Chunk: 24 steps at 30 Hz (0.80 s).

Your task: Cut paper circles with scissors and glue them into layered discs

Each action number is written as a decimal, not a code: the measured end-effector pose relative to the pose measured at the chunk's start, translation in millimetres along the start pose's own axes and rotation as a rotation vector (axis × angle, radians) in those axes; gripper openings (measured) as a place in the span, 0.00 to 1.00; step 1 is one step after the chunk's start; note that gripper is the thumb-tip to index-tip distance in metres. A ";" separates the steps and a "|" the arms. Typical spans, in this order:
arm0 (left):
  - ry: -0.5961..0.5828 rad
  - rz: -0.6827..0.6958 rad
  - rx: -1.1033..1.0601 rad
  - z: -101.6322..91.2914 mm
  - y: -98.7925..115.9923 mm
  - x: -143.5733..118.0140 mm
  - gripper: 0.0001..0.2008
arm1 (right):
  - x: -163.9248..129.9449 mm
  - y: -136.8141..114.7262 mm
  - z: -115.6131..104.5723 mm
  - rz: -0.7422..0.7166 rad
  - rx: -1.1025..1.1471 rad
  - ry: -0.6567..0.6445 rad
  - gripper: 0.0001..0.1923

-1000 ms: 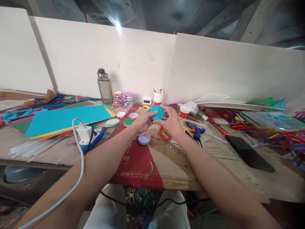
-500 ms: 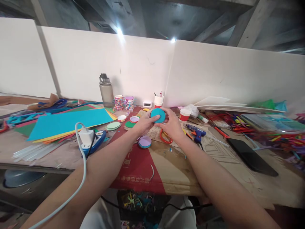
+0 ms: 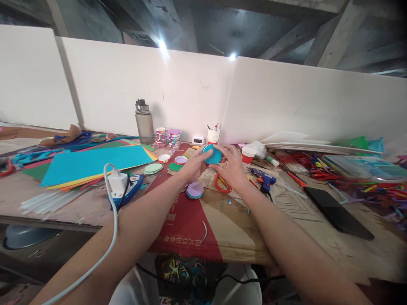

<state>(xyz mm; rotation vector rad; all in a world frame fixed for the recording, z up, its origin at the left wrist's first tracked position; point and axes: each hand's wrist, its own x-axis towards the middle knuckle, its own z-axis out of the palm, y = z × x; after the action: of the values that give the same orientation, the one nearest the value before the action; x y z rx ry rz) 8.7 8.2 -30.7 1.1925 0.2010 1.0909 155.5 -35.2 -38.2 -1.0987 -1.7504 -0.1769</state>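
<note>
Both hands are sitting a little lower than a second ago, just above the table point(image 3: 95, 203). Several paper discs are lying finished nearby. Left hand point(image 3: 192, 166) and right hand point(image 3: 233, 167) are both pinching the teal disc point(image 3: 212, 154) by its rim, perhaps pressing an edge strip on.

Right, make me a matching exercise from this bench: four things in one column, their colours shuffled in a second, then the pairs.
Things:
1. disc held by both hands
2. scissors handles
3. glue gun
4. phone

Colours:
A. black
B. teal
C. blue
D. red

Pairs: 1-B, 2-D, 3-C, 4-A
</note>
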 end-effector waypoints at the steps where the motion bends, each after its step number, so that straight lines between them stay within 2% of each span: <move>1: 0.010 -0.007 -0.011 0.3 0.3 0.0 0.22 | -0.1 0.1 0.2 0.002 0.000 -0.001 0.27; 4: 0.024 -0.015 -0.021 0.2 0.2 0.2 0.19 | 0.0 0.5 0.6 0.004 0.008 -0.006 0.27; 10: 0.020 0.002 0.012 -1.8 -0.7 0.9 0.21 | 0.4 -1.2 -0.5 0.014 0.020 -0.013 0.25; 17: 0.034 -0.024 0.081 -3.2 -0.1 0.8 0.21 | 1.1 -2.9 -2.3 0.009 0.088 0.018 0.18; 24: 0.019 -0.061 0.044 0.7 1.7 -1.0 0.17 | 2.6 4.3 2.7 0.225 0.218 0.060 0.24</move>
<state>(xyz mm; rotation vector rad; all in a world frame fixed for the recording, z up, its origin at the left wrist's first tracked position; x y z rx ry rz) 7.6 6.9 -29.3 1.2080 0.2759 1.0498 156.6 -29.7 -38.9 -1.1080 -1.5396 0.1159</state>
